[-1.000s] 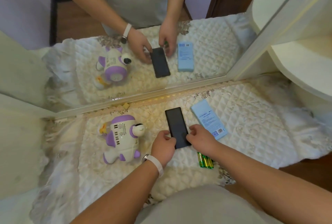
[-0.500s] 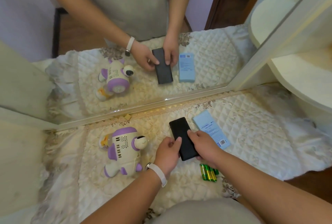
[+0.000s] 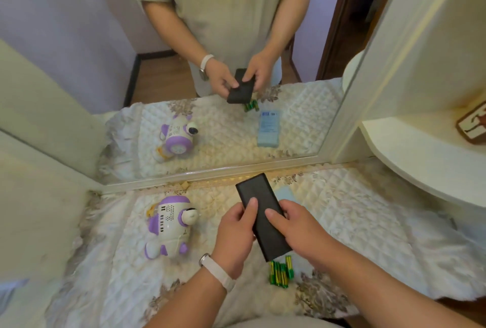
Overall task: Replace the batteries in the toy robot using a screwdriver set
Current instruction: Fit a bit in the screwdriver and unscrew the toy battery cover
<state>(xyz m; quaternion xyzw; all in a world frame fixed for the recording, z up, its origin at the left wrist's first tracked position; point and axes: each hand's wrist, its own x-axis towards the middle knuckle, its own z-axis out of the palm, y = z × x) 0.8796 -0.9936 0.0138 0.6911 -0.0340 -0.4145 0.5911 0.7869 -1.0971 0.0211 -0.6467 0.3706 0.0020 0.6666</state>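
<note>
A flat black case, the screwdriver set, is lifted off the quilted cloth and held between both hands. My left hand grips its left edge with the thumb on top. My right hand holds its right side with the thumb pressed on the lid. The white and purple toy robot lies on its side to the left, apart from my hands. Several green batteries lie on the cloth just below the case.
A pale blue box lies mostly hidden behind the case. A large mirror stands along the back and reflects the whole scene. A cream curved shelf juts out at the right. The cloth's front right edge drops to a dark floor.
Both hands have picked the black case up from the cloth and drawn it toward me. The camera has tilted up, showing more of the mirror.
</note>
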